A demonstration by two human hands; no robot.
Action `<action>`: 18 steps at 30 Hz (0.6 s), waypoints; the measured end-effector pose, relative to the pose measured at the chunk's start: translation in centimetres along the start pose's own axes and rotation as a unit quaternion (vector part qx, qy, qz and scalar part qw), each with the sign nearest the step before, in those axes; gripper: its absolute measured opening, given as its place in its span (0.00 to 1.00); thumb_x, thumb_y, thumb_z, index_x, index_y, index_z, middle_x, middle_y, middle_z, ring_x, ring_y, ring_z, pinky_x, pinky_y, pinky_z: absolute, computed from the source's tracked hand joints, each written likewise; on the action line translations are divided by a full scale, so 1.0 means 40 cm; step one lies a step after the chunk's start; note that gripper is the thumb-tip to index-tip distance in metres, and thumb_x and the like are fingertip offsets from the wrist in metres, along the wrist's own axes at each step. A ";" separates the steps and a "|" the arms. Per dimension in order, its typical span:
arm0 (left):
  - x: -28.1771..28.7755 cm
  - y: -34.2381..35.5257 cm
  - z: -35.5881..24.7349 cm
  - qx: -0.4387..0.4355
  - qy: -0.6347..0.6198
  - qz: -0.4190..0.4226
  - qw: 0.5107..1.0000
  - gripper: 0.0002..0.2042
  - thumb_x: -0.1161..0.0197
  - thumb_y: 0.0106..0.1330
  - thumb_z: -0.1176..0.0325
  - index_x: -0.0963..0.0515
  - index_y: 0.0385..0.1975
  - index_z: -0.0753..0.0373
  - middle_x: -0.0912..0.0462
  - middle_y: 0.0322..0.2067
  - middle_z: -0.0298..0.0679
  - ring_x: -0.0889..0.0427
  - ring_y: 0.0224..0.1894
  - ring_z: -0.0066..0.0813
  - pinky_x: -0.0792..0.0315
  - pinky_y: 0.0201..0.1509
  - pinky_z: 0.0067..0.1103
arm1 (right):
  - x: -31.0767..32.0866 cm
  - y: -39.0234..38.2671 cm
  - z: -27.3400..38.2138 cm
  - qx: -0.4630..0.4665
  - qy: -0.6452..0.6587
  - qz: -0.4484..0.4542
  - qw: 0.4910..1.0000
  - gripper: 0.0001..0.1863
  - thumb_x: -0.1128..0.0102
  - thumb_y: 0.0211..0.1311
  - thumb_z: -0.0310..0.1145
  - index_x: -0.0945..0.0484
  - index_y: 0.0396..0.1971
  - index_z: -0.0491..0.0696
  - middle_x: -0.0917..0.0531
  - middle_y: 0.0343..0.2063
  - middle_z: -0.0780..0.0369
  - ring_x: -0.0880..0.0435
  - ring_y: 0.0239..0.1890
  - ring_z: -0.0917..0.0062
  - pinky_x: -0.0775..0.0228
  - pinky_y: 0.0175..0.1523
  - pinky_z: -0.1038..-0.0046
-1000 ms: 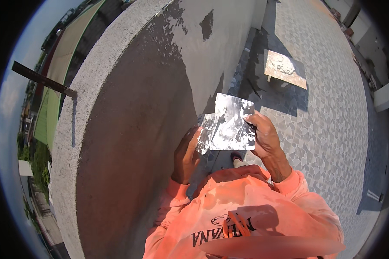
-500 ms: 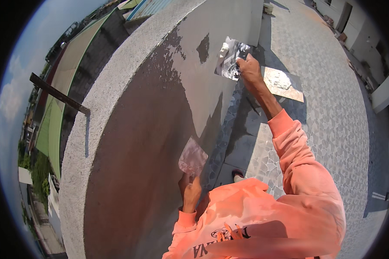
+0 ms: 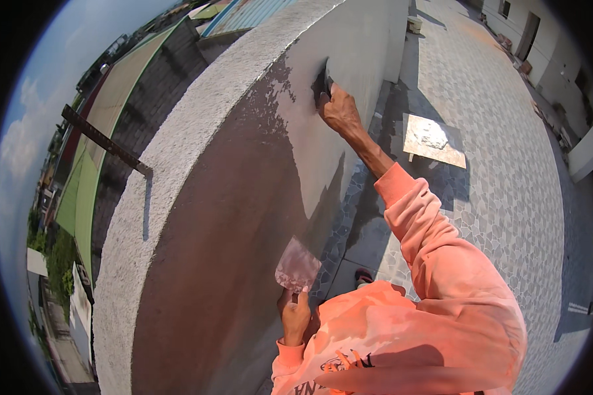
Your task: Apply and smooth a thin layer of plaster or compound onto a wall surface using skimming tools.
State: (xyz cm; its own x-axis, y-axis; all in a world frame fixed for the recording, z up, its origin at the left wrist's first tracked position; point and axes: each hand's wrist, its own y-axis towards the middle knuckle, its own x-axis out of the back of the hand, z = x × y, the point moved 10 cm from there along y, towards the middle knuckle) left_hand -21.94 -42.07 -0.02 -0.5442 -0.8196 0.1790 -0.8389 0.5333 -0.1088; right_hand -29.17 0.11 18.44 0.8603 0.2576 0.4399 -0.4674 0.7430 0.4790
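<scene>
My right hand (image 3: 341, 110) grips a wide putty knife, its blade (image 3: 329, 71) set nearly edge-on against the wall (image 3: 224, 217) at a dark bare patch. Fingers hide the knife's handle. Smooth light grey skim coat (image 3: 303, 145) covers the upper right of the wall, with a ragged border to the darker brown surface. Lower down, my left hand (image 3: 296, 319) is closed around a second putty knife (image 3: 298, 266), its square, smeared blade pointing up, just in front of the wall.
A square board (image 3: 449, 155) bearing a white putty mound (image 3: 430, 135) stands right of the wall on stone-patterned paving (image 3: 507, 197). A metal bar (image 3: 105, 141) juts from the wall's rough top. Rooftops lie beyond; a bucket (image 3: 414, 25) sits far off.
My right hand has moved left, from in front of the wall with the putty-smeared blade facing me, to press the blade on the wall. The left hand has dropped slightly in view.
</scene>
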 end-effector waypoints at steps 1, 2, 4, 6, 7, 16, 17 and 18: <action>0.001 0.000 -0.002 -0.011 -0.007 0.000 1.000 0.09 0.44 0.63 0.73 0.26 0.41 0.70 0.19 0.31 0.38 0.28 0.31 0.23 0.32 0.37 0.20 | -0.011 -0.029 0.021 0.000 0.001 0.001 1.000 0.10 0.50 0.53 0.30 0.30 0.26 0.36 0.22 0.26 0.41 0.22 0.31 0.46 0.31 0.38 0.53; 0.002 -0.001 0.002 -0.010 -0.006 -0.001 1.000 0.09 0.44 0.63 0.73 0.26 0.41 0.70 0.19 0.31 0.38 0.28 0.31 0.23 0.32 0.37 0.20 | -0.022 -0.068 0.056 0.029 -0.001 -0.002 1.000 0.09 0.50 0.53 0.29 0.30 0.27 0.36 0.23 0.24 0.42 0.22 0.30 0.45 0.32 0.38 0.53; -0.003 0.004 0.019 0.016 0.006 0.006 1.000 0.11 0.43 0.63 0.72 0.26 0.42 0.70 0.19 0.34 0.39 0.27 0.33 0.24 0.32 0.39 0.20 | -0.014 -0.136 0.114 0.058 -0.005 -0.013 0.998 0.08 0.51 0.53 0.28 0.30 0.28 0.36 0.24 0.22 0.43 0.23 0.28 0.45 0.32 0.37 0.53; -0.007 0.013 0.023 0.021 0.012 0.016 1.000 0.11 0.43 0.63 0.72 0.25 0.43 0.69 0.19 0.34 0.39 0.27 0.33 0.23 0.32 0.40 0.20 | 0.012 -0.203 0.191 0.144 0.045 -0.053 0.987 0.09 0.52 0.57 0.29 0.30 0.28 0.36 0.26 0.20 0.43 0.25 0.23 0.49 0.33 0.32 0.59; -0.009 0.016 0.024 0.029 0.017 0.023 0.999 0.11 0.43 0.64 0.72 0.25 0.44 0.69 0.19 0.35 0.39 0.27 0.34 0.23 0.32 0.40 0.19 | 0.029 -0.230 0.208 0.144 0.046 -0.053 0.987 0.09 0.52 0.57 0.29 0.30 0.28 0.36 0.26 0.20 0.43 0.25 0.23 0.49 0.33 0.32 0.59; -0.007 -0.002 -0.052 0.054 -0.005 0.008 0.999 0.08 0.44 0.64 0.72 0.24 0.39 0.69 0.22 0.27 0.32 0.32 0.26 0.18 0.34 0.31 0.18 | 0.122 -0.088 -0.164 -0.142 0.110 -0.068 0.981 0.12 0.53 0.55 0.33 0.27 0.28 0.38 0.23 0.21 0.50 0.22 0.25 0.63 0.30 0.35 0.64; 0.000 -0.004 -0.039 0.054 -0.003 0.004 0.999 0.08 0.44 0.64 0.72 0.24 0.39 0.69 0.22 0.27 0.32 0.32 0.26 0.18 0.34 0.31 0.18 | 0.084 -0.058 -0.205 -0.167 0.116 -0.055 0.978 0.12 0.53 0.53 0.33 0.27 0.27 0.38 0.22 0.21 0.50 0.21 0.26 0.63 0.30 0.35 0.64; 0.010 -0.005 -0.032 0.025 0.000 -0.007 1.000 0.08 0.43 0.64 0.73 0.25 0.39 0.69 0.22 0.27 0.32 0.32 0.26 0.18 0.35 0.31 0.17 | 0.057 -0.032 -0.223 -0.166 0.117 -0.055 0.978 0.12 0.53 0.53 0.33 0.27 0.27 0.38 0.22 0.21 0.50 0.21 0.26 0.63 0.30 0.35 0.64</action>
State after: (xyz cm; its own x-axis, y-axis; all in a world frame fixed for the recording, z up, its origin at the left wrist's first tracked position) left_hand -21.99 -42.22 1.31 -0.5323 -0.8271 0.1805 -0.8458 0.5103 -0.1557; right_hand -24.79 5.24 12.06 0.9428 0.2710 0.1944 -0.3116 0.9235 0.2236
